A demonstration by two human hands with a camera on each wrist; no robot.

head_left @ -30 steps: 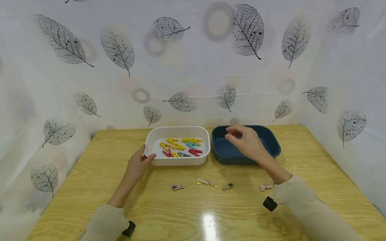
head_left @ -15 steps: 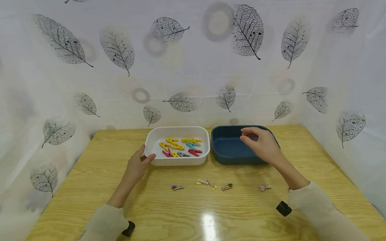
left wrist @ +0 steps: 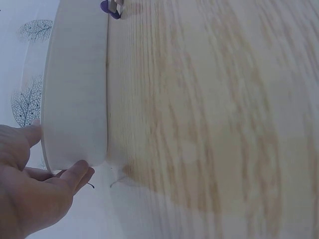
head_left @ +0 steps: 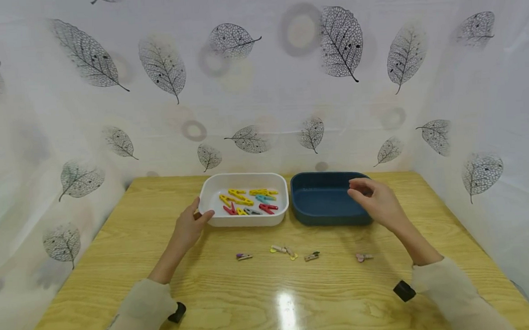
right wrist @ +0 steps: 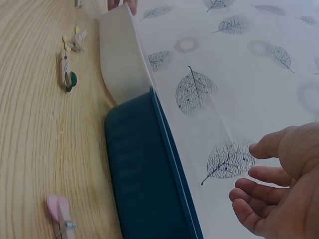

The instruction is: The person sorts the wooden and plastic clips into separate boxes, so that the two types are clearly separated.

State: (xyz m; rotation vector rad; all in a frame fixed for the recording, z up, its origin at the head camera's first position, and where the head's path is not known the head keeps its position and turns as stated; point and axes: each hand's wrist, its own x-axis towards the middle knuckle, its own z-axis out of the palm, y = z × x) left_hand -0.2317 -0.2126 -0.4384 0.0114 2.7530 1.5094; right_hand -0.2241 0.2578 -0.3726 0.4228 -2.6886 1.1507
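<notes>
My left hand (head_left: 188,228) grips the left end of a white plastic basin (head_left: 242,221), with the thumb at its rim and the fingers against the outer end wall. Inside lie several plastic clothespins (head_left: 264,192), yellow, red, teal and grey. Above the right end of a dark blue basin (head_left: 327,219) hovers my right hand (head_left: 381,206). Its fingers are loosely curled, thumb apart from them, and the right wrist view shows nothing held. In front of the basins lie small wooden clothespins: a purple one (head_left: 244,257), yellow ones (head_left: 279,249), a green one (head_left: 311,256) and a pink one (head_left: 364,257).
Both basins stand side by side near the back of a wood-grain table (head_left: 236,306). Behind and beside it hangs a white leaf-print curtain (head_left: 261,95). A black wrist-camera mount (head_left: 404,290) sits by the right cuff, another mount (head_left: 177,312) by the left.
My right hand has moved rightward across the dark blue basin to its right end, uncovering the basin's inside. My left hand has stayed on the white basin.
</notes>
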